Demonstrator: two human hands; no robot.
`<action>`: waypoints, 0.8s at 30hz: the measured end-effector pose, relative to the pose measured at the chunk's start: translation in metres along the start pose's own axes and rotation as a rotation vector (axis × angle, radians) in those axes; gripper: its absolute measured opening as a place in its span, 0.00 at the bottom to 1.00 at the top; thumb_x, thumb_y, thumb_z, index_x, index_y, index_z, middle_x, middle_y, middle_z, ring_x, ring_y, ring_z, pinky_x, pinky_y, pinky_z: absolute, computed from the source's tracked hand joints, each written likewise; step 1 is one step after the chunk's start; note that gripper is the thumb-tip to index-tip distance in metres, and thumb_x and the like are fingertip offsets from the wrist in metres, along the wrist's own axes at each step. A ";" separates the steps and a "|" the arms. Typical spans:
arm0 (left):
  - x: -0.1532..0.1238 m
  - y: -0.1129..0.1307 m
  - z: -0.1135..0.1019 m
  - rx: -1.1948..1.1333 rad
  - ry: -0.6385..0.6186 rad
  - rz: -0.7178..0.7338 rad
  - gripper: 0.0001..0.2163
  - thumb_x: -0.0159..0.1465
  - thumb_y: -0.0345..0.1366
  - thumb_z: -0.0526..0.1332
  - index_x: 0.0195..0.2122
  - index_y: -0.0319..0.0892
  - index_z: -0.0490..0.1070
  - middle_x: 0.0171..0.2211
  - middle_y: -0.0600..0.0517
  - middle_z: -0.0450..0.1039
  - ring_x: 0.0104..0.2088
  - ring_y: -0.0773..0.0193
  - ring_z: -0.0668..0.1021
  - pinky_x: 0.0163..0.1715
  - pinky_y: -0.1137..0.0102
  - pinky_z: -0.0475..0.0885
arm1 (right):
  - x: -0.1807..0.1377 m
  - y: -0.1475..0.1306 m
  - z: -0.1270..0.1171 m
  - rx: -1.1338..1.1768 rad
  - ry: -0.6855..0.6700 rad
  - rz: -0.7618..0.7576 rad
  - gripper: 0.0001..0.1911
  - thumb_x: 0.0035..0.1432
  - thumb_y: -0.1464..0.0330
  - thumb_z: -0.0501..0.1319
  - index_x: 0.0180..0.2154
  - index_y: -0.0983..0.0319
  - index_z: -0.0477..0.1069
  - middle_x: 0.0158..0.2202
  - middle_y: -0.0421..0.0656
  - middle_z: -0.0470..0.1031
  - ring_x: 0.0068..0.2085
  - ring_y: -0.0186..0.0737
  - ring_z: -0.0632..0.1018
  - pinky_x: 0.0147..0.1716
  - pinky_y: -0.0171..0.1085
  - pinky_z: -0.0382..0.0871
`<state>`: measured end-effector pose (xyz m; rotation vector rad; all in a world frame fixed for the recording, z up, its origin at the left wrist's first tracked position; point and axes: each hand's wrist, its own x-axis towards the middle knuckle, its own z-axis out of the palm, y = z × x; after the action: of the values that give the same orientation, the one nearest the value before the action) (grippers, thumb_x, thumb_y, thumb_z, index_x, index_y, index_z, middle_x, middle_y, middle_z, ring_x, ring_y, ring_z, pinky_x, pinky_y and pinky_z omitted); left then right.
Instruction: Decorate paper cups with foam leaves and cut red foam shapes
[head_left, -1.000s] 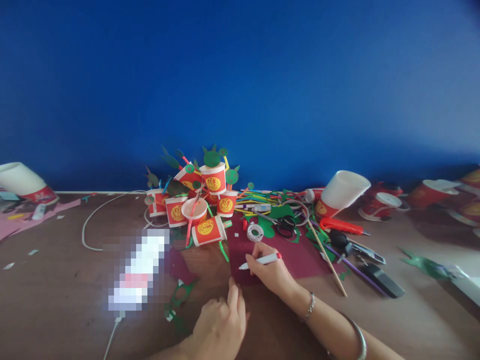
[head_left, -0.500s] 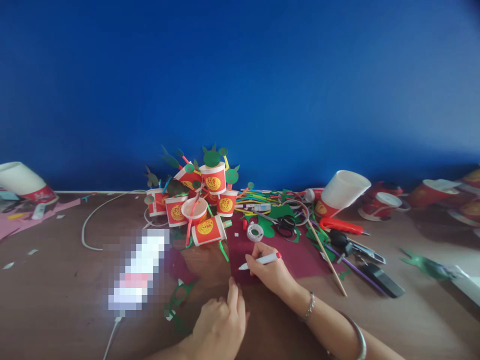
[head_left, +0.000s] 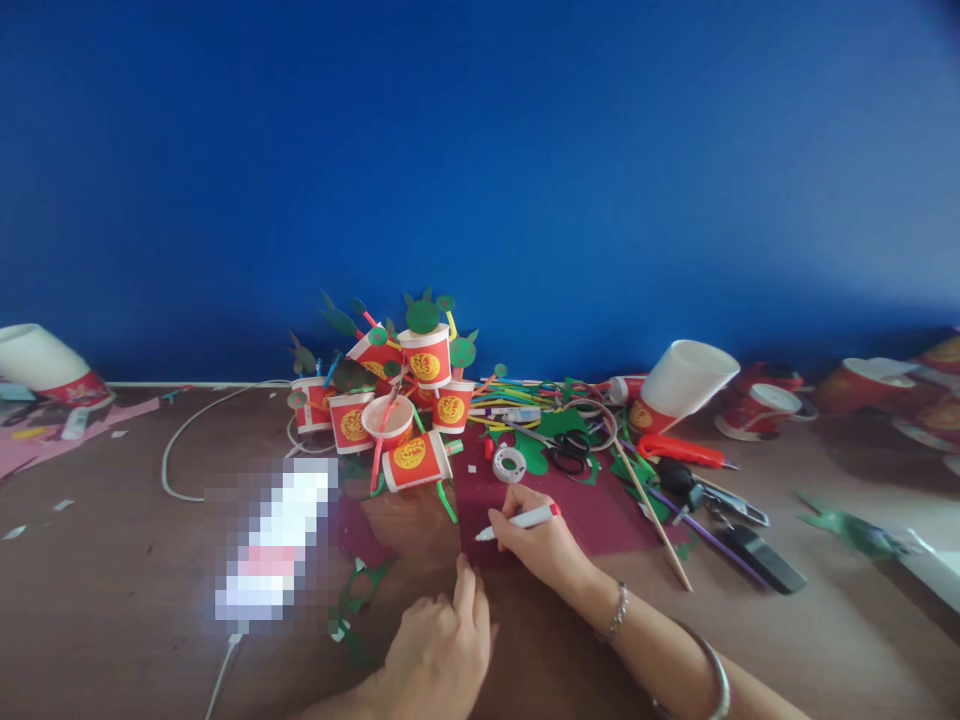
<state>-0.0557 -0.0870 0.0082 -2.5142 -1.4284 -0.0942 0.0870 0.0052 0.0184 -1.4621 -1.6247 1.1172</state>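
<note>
My right hand is closed in a pinch around a white marker with a red end. The marker's tip points left, at the lower left part of a dark red sheet of paper. Near the sheet's lower left corner, my left hand rests with its index finger stretched forward and the other fingers partly curled; its thumb is mostly hidden. A roll of tape lies on the sheet just beyond my right hand. Black-handled scissors lie farther back over green paper scraps.
Red and white paper cups with green paper cutouts and straws are piled behind my hands. A blurred-out lit device with a cable lies left. To the right are a wooden stick, an orange cutter, keys and a tall tilted cup stack.
The view has shifted very slightly. Both hands and the marker stay in nearly the same place.
</note>
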 end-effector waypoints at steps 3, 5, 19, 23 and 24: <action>0.000 0.000 0.001 0.007 0.004 0.001 0.18 0.58 0.36 0.61 0.46 0.30 0.71 0.44 0.31 0.72 0.21 0.61 0.78 0.18 0.69 0.74 | 0.000 0.000 0.001 -0.002 -0.003 0.002 0.11 0.47 0.69 0.57 0.18 0.59 0.56 0.13 0.36 0.69 0.16 0.30 0.65 0.16 0.28 0.56; 0.001 0.000 0.002 0.006 0.002 -0.003 0.18 0.58 0.37 0.61 0.46 0.31 0.71 0.44 0.31 0.72 0.22 0.61 0.78 0.18 0.70 0.74 | 0.000 0.001 0.001 0.008 -0.002 -0.006 0.11 0.47 0.69 0.58 0.18 0.59 0.56 0.13 0.36 0.69 0.17 0.30 0.66 0.16 0.28 0.56; 0.001 -0.002 0.000 -0.021 -0.028 -0.005 0.17 0.59 0.37 0.59 0.48 0.33 0.70 0.45 0.33 0.72 0.23 0.61 0.78 0.19 0.68 0.74 | 0.005 0.013 -0.012 0.105 0.042 0.019 0.12 0.47 0.68 0.56 0.18 0.59 0.54 0.10 0.33 0.63 0.14 0.29 0.63 0.15 0.29 0.53; 0.001 -0.001 -0.001 -0.013 -0.046 -0.002 0.17 0.60 0.37 0.59 0.49 0.33 0.69 0.46 0.32 0.71 0.24 0.61 0.78 0.20 0.69 0.74 | 0.004 0.011 -0.010 0.082 0.048 0.020 0.12 0.48 0.68 0.56 0.18 0.59 0.54 0.10 0.34 0.63 0.14 0.30 0.64 0.15 0.29 0.54; 0.001 -0.001 -0.002 -0.013 -0.050 -0.003 0.18 0.60 0.37 0.59 0.49 0.33 0.69 0.46 0.33 0.71 0.24 0.61 0.79 0.20 0.69 0.74 | 0.004 0.010 -0.011 0.079 0.046 0.021 0.12 0.48 0.68 0.56 0.18 0.59 0.54 0.10 0.34 0.63 0.14 0.30 0.64 0.15 0.29 0.54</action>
<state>-0.0563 -0.0861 0.0102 -2.5414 -1.4553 -0.0413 0.1001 0.0112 0.0133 -1.4471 -1.5198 1.1379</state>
